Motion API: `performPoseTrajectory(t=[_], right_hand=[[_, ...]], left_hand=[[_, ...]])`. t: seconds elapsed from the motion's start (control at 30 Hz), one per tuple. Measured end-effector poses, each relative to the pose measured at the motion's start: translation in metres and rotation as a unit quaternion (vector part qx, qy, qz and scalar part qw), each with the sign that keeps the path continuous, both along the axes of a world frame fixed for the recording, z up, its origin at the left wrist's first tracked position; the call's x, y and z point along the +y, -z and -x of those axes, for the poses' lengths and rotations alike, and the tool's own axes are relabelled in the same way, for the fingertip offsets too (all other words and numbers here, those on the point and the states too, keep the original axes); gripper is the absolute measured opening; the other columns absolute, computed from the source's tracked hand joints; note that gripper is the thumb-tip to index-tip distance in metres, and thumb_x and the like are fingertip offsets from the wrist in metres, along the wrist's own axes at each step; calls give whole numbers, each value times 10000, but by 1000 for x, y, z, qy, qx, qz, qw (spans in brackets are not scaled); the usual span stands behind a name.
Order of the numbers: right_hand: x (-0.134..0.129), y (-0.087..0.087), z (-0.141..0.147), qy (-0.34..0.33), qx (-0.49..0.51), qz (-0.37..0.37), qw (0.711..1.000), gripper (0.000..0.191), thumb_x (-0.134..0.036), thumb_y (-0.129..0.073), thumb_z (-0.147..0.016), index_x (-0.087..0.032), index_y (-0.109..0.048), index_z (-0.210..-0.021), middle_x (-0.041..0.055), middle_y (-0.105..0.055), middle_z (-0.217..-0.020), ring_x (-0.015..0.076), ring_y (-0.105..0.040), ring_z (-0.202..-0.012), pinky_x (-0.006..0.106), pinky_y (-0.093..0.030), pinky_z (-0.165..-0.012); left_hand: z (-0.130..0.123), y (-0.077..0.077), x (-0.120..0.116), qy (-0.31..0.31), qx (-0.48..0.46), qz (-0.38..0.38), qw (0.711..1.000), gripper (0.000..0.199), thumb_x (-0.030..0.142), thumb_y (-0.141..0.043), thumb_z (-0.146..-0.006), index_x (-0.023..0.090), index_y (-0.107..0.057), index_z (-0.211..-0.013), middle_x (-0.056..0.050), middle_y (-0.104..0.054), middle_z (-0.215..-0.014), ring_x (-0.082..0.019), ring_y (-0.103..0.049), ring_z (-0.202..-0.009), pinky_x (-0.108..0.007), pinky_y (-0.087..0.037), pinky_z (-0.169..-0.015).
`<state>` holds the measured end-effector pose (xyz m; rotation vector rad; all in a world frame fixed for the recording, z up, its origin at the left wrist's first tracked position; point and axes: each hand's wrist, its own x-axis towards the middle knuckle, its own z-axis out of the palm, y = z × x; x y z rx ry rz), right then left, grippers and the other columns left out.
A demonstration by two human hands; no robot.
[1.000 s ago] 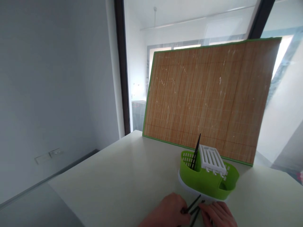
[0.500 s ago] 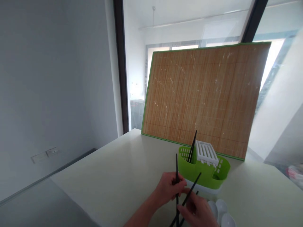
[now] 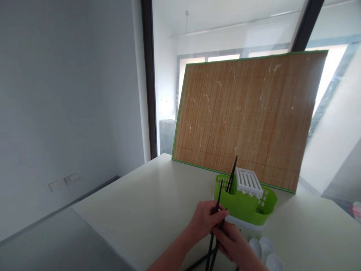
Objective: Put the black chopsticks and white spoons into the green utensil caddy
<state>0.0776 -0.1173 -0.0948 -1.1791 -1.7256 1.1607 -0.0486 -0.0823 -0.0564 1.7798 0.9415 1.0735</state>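
My left hand (image 3: 204, 220) is closed around a long black chopstick (image 3: 219, 194), which stands up nearly vertical. Right beside it, my right hand (image 3: 232, 242) pinches a second black chopstick (image 3: 213, 259); the two hands touch or nearly touch, and the sticks run close together below them. Another black chopstick (image 3: 196, 262) lies on the table under my hands, partly hidden. Just beyond my hands is a green cutlery holder (image 3: 239, 206) on a white base. Black chopsticks (image 3: 232, 175) lean in its left compartment, and a white slatted piece (image 3: 248, 182) covers its middle.
Several white spoons (image 3: 266, 246) lie on the white table (image 3: 141, 210) to the right of my right hand. Behind the holder a bamboo mat with green edging (image 3: 239, 116) leans upright against the glass. A grey wall (image 3: 56, 94) rises on the left.
My right hand has moved up against my left, bringing its chopstick from a crossing slant to nearly alongside the other. The left chopstick now tilts slightly right. The view has shifted a little left.
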Motion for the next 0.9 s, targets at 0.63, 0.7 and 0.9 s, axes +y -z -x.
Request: performPoseTrajectory(t=[0.63, 0.7, 0.9], right_hand=[[21, -35, -16, 2, -223, -287, 932, 164, -285, -369, -909, -207, -512, -886, 50, -623, -838, 190, -578, -757, 299, -423, -692], [20, -22, -12, -9, -192, -267, 944, 177, -250, -356, -905, -210, -506, -821, 32, -615, -784, 168, -566, -695, 280, -416, -657], [13, 7, -11, -24, -150, -251, 956, 138, -173, -360, -859, -205, -494, -851, 21, -599, -795, 157, -546, -704, 267, -394, -642]], left_hand=[[26, -13, -9, -4, 102, -112, 988, 361, 388, -347, -906, 186, -563, -1112, -32, -563, -905, -87, -533, -609, -178, -435, -494], [24, -5, -11, -5, 99, -105, 990, 370, 391, -336, -908, 190, -547, -1137, -34, -542, -924, -69, -501, -555, -172, -413, -452], [19, -10, -14, 5, 105, -145, 984, 253, 363, -486, -852, 176, -634, -937, -23, -545, -869, -98, -522, -690, -182, -441, -596]])
